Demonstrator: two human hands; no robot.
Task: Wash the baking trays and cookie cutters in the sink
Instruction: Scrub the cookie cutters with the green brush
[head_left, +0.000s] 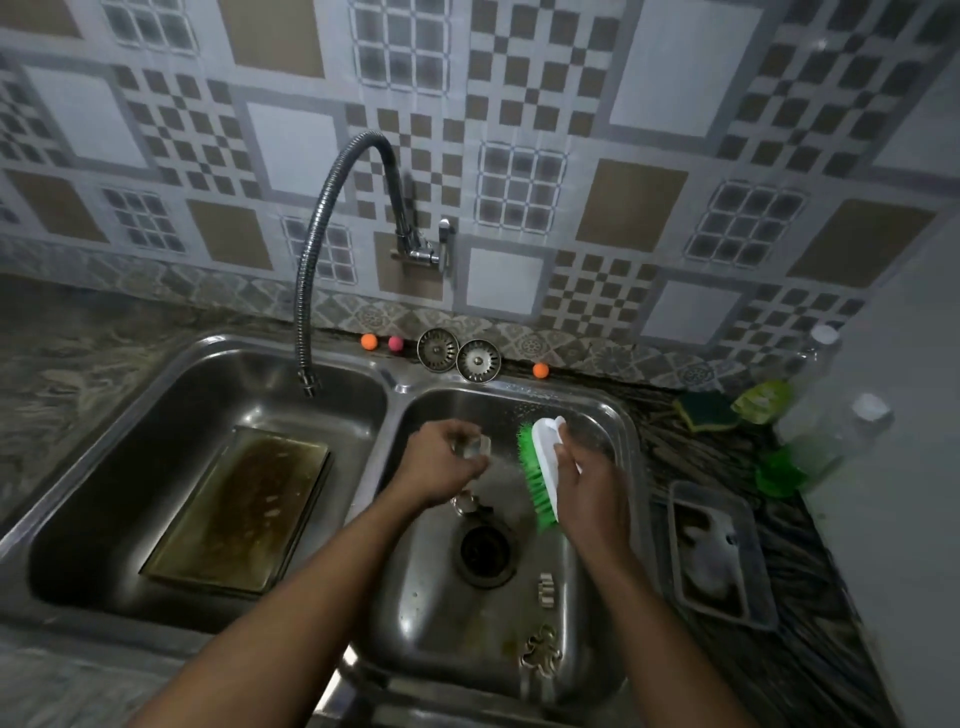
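Holding a small metal cutter (471, 448) in the left hand (441, 465), fingers clenched round it, above the right basin (597, 410) of a double steel sink. Right hand (589, 488) grip closed on a brush (540, 467), white back, green bristles facing left toward the cutter; brush and cutter near each other but apart. Both hands over the right basin, above the open drain (485, 553).

More cutters lie on the right basin floor: one just under the left wrist by the drain (466, 503), one right of the drain (545, 590), one figure-shaped near the front wall (541, 649). Shapes of the first two too blurred to tell.

Left basin (104, 493) holds a rectangular baking tray (239, 512), flat on the bottom, stained brown. Flexible tap hose (311, 260) arcs from the wall, nozzle hanging over the left basin's back right corner.

Behind the sink on the ledge: two strainer plugs (438, 349) standing side by side against the wall, two orange balls (369, 341) and a pink one (396, 343).

Surface to the right: a second tray (675, 545), dim, contents unclear; a sponge (704, 410); a green packet (763, 397); clear bottles (821, 395) at the far right edge.
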